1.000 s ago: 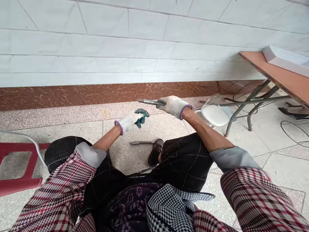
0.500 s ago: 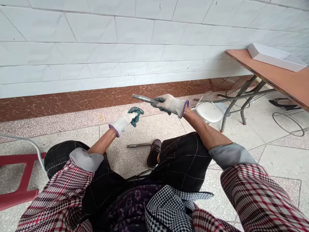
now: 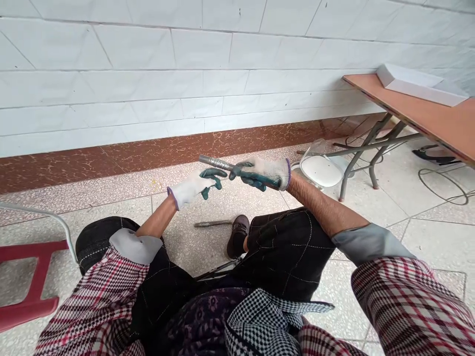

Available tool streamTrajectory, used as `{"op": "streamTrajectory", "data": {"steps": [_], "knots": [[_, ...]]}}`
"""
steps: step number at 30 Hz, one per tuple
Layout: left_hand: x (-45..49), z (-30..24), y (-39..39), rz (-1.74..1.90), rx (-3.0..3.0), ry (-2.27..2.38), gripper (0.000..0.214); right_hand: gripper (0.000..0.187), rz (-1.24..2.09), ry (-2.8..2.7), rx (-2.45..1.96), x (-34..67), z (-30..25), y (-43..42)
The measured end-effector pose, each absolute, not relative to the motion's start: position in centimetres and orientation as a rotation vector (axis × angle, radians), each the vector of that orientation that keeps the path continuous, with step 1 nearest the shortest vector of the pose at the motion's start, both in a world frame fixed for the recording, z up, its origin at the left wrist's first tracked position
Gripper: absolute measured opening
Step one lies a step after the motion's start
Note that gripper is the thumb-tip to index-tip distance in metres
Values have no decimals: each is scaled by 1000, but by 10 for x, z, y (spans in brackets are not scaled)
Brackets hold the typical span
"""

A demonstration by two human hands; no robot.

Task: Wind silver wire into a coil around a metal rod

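Your right hand (image 3: 264, 174) is clamped around a ribbed metal rod (image 3: 214, 161), its free end pointing to eleven o'clock. Your left hand (image 3: 193, 187) is just beside it, not gripping, its gloved fingers (image 3: 212, 173) half curled and apparently just short of the rod, though that's hard to tell from here. A second metal bar (image 3: 213, 223) lies on the floor near your shoe (image 3: 238, 236). A white seat (image 3: 322, 171) and wooden table (image 3: 404, 111) stand at two o'clock, a red stool (image 3: 39, 277) at nine.
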State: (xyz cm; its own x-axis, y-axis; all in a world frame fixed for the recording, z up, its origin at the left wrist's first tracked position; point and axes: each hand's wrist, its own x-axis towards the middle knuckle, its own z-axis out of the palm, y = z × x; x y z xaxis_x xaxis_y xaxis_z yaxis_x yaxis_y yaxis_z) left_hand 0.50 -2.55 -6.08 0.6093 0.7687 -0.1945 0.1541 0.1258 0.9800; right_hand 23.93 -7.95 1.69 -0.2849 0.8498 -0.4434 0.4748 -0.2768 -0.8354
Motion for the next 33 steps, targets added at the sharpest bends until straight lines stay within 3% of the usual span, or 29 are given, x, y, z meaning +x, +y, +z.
{"op": "streamTrajectory", "data": {"steps": [5, 9, 14, 17, 25, 30, 33], "knots": [[1, -43, -28, 697, 1208, 635, 29, 28, 1496, -1790, -1616, 239, 24, -84], [12, -38, -29, 745, 1080, 704, 18, 22, 1240, -1893, -1713, 231, 24, -84], [21, -32, -27, 810, 1010, 749, 13, 24, 411, -2228, -1787, 215, 21, -79], [19, -27, -29, 848, 1046, 789, 5, 30, 157, -2370, -1831, 208, 16, -78], [25, -28, -32, 958, 1056, 935, 12, 36, 229, -2366, -1865, 204, 15, -75], [29, -27, -31, 973, 1031, 929, 10, 44, 64, -2317, -1853, 208, 11, -73], [24, -22, -33, 950, 1102, 883, 8, 35, 200, -2261, -1762, 212, 10, -73]]}}
